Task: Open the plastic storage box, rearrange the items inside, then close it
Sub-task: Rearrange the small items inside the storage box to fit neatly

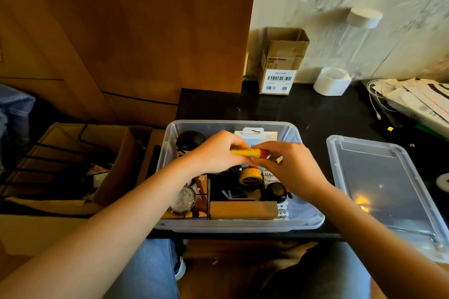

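Both hands, left hand [216, 153] and right hand [289, 165], are holding a yellow glue stick [245, 152] over the open storage box [303, 219]; its lid [388, 192] is lying at 3 o'clock.

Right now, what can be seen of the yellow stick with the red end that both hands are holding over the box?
The yellow cylindrical stick with a red end looks like smooth plastic, perhaps a glue stick or marker; no label is readable. It lies roughly level above the open clear plastic storage box. The left hand grips the yellow body and the right hand pinches the red end. Only its middle shows between the fingers, and it touches nothing else.
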The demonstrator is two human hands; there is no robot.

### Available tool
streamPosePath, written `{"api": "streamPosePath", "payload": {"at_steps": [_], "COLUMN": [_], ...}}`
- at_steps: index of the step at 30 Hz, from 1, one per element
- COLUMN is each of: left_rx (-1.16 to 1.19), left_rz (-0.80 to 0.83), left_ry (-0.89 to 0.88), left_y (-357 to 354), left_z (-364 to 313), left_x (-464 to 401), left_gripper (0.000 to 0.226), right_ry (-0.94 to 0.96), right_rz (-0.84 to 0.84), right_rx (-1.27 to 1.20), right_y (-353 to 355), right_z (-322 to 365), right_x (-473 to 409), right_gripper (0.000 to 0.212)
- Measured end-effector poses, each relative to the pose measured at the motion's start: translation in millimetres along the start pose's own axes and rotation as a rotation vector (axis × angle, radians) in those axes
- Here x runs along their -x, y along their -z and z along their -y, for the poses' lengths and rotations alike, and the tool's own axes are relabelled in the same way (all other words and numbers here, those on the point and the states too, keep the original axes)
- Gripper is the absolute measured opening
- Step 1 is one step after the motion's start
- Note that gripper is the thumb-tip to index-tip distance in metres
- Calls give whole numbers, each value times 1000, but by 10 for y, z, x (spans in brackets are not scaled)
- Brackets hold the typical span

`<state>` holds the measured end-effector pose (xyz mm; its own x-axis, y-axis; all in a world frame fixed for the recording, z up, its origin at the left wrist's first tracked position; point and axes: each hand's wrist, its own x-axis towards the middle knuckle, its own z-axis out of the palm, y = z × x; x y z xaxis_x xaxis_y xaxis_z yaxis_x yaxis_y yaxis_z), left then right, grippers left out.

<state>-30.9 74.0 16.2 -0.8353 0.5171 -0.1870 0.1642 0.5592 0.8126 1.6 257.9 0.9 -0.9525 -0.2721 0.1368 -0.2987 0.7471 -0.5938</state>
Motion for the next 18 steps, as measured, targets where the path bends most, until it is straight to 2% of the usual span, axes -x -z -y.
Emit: {"api": "streamPosePath", "payload": {"at_steps": [4, 7, 11, 14, 18], "left_rx": [40, -17, -92, -275, -555], "left_rz": [-60, -83, -63, 92, 361], "left_ry": [2, 34, 51, 90, 132], "left_y": [49, 30, 19, 19, -145], "left_z": [10, 34, 78, 133, 207], "left_x": [53, 55, 33, 26, -47], "left_gripper": [13, 23, 20, 11, 20], "right_ry": [-27, 15, -8, -97, -143], "right_rz": [1, 25, 72, 124, 135], "right_rx": [182, 162, 176, 171, 124], "right_y": [48, 21, -36, -39, -75], "right_z": [-60, -48, -51, -113, -155], "right_x": [15, 36, 43, 31, 17], "right_gripper": [30, 32, 32, 32, 34]}}
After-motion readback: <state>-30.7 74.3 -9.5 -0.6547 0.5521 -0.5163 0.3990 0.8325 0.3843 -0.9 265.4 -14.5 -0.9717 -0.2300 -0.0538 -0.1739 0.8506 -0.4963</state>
